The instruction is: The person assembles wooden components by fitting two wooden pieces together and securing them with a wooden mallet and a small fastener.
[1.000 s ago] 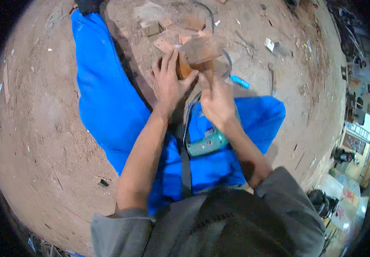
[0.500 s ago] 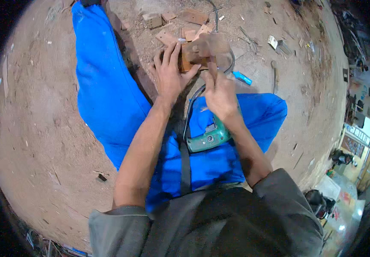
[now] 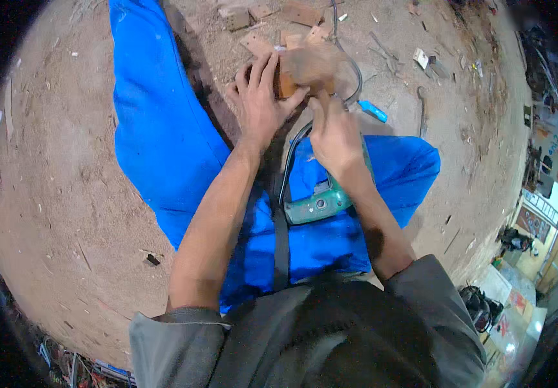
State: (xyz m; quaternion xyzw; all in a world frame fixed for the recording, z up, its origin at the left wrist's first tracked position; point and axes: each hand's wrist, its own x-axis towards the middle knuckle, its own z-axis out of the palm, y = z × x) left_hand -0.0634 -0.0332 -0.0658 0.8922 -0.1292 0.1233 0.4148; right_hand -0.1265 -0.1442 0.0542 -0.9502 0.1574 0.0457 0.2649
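My left hand point(image 3: 257, 97) presses against an orange-brown wooden block point(image 3: 286, 85) on the ground, thumb and fingers spread along its side. My right hand point(image 3: 336, 132) is closed round the short handle of a hand tool point(image 3: 317, 64). The tool's broad brownish head is smeared by motion over the block, so its kind cannot be told. A green corded power tool point(image 3: 321, 205), drill-like in shape, lies across my lap under my right forearm, which hides part of it.
Several drilled wooden pieces point(image 3: 302, 13) lie beyond the block. The black cable point(image 3: 357, 74) curves past my right hand, near a bright blue small object point(image 3: 373, 110). A curved stick point(image 3: 421, 107) and a small whitish box point(image 3: 420, 58) lie on the dirt ground to the right.
The view has shifted slightly. My left hand stays on the block, while the tool in my right hand is blurred by motion in both frames.
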